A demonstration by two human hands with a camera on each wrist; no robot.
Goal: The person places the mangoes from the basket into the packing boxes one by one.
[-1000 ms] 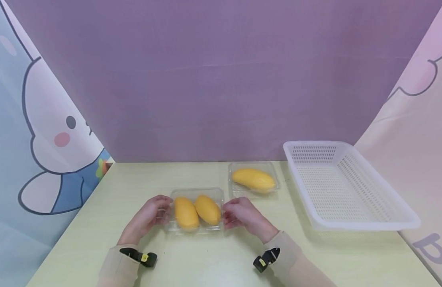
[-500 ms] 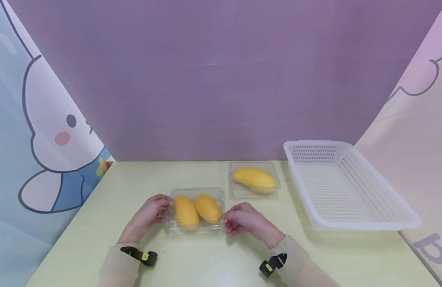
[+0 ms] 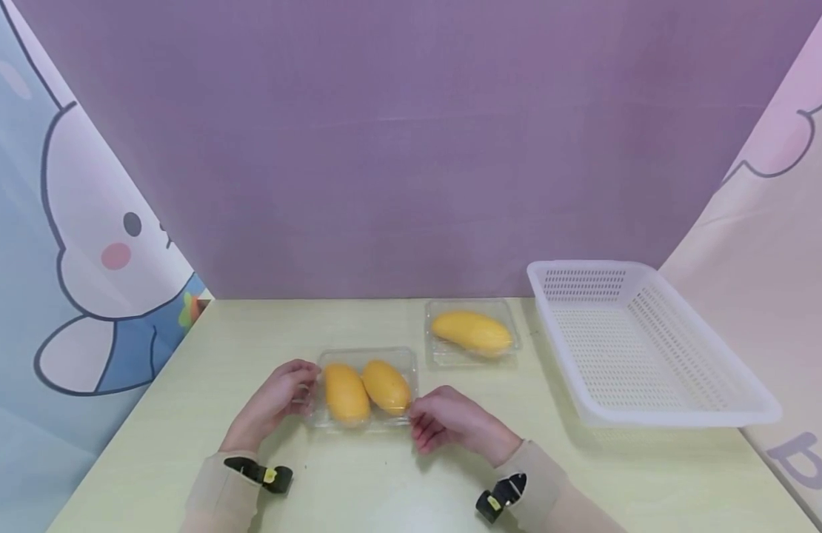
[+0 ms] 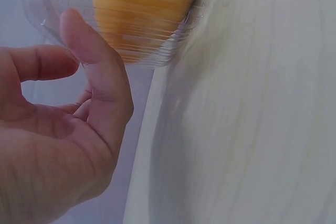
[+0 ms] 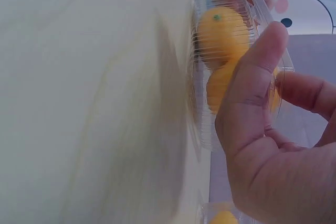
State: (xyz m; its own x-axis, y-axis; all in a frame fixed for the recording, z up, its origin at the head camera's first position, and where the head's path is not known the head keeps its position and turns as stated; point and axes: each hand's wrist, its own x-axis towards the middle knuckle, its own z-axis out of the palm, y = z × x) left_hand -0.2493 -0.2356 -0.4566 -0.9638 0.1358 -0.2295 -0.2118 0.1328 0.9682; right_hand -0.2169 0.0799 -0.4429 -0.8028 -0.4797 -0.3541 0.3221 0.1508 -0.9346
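Note:
Near the middle of the table stands a lidded clear plastic box (image 3: 394, 357) with two yellow mangoes (image 3: 346, 395) inside. My left hand (image 3: 272, 403) holds its left side, with the thumb overlapping the ribbed wall in the left wrist view. At the near right corner my right hand (image 3: 456, 420) pinches the box's edge between thumb and forefinger. In the right wrist view, the right thumb (image 5: 257, 72) covers part of one mango, and the forefinger lies at the lid rim.
Behind and to the right stands a second clear plastic box (image 3: 444, 360) with one mango (image 3: 472, 333). A white perforated basket (image 3: 560, 348) stands at the right of the table (image 3: 384, 488). A purple backdrop (image 3: 411, 163) rises along the back edge.
My right hand drew slightly away from the box's right side, then came back to it lower down, at the near corner. The left hand and both boxes have hardly moved.

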